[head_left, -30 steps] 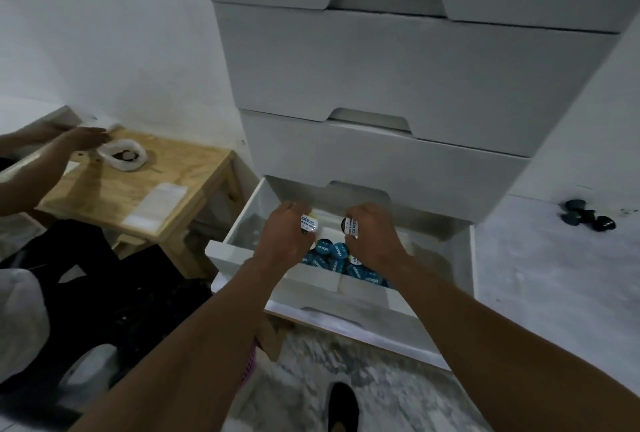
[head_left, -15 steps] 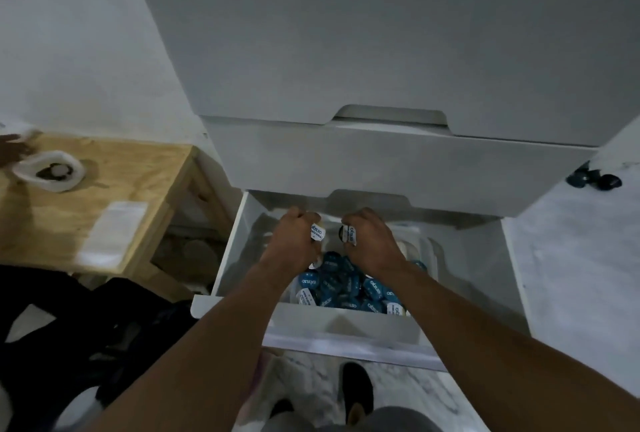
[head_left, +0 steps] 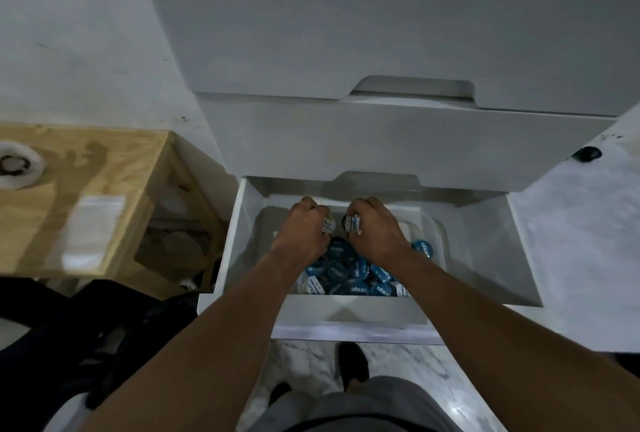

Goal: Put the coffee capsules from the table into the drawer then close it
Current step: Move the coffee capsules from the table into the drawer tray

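Observation:
The bottom white drawer [head_left: 242,224] of the cabinet stands pulled open. Inside it a clear tub [head_left: 434,234] holds a pile of blue-lidded coffee capsules [head_left: 349,272]. Both my hands hover over the tub. My left hand [head_left: 303,234] grips a capsule [head_left: 328,225] whose white label shows between its fingers. My right hand [head_left: 374,231] grips another capsule [head_left: 351,224], dark with a white label. The two hands are close together, knuckles toward the drawer's back.
A low wooden table [head_left: 114,168] stands left of the drawer, bearing a white ring-shaped object [head_left: 17,165] and a clear plastic bag [head_left: 91,234]. Dark capsules [head_left: 587,153] lie on the marble floor at the right. My feet [head_left: 353,366] are below the drawer front.
The view has come closer and tilted down over the drawer. Both hands stay over the tub with their capsules. The other person's hand at the table has left the view.

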`<state>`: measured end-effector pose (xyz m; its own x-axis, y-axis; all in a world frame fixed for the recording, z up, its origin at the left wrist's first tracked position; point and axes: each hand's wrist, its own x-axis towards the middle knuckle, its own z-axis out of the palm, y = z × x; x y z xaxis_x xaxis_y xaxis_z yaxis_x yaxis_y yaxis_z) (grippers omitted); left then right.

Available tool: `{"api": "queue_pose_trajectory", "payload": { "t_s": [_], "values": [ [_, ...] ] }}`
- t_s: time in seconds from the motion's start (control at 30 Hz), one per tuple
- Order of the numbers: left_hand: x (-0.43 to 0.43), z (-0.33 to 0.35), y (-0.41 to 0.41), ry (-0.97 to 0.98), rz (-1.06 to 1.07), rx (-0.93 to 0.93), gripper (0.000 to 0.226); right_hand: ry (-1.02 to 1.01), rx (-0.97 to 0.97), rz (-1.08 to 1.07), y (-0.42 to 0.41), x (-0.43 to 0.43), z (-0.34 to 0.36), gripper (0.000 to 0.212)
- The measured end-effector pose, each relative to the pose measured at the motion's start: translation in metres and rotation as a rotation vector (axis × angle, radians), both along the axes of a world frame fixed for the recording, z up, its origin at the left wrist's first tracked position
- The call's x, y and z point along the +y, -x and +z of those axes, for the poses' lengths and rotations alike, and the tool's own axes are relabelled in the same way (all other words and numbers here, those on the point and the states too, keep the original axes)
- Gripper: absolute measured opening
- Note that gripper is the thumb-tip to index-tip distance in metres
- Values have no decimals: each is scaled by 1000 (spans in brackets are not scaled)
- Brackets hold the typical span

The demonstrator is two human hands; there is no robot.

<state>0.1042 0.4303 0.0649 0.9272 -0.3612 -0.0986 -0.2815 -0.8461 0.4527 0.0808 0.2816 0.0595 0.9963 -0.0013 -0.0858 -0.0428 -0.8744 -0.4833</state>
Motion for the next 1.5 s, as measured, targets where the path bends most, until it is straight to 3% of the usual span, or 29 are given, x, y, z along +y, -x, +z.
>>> {"api": "queue_pose_trajectory", "payload": {
  "t_s": [1.0, 1.1, 1.33, 1.5],
  "values": [
    [-8, -6, -9, -153, -104, -19, 29, 71, 41, 38, 0, -8, -1, 19],
    [-7, -4, -8, -191, -126, -31, 21, 74, 53, 36, 0, -8, -1, 20],
    [-3, 1, -6, -394, -156, -172, 29, 85, 62, 44, -1, -7, -1, 21],
    [2, 2, -4, -439, -123, -168, 29, 97, 71, 42, -1, -6, -2, 19]
  ]
}}
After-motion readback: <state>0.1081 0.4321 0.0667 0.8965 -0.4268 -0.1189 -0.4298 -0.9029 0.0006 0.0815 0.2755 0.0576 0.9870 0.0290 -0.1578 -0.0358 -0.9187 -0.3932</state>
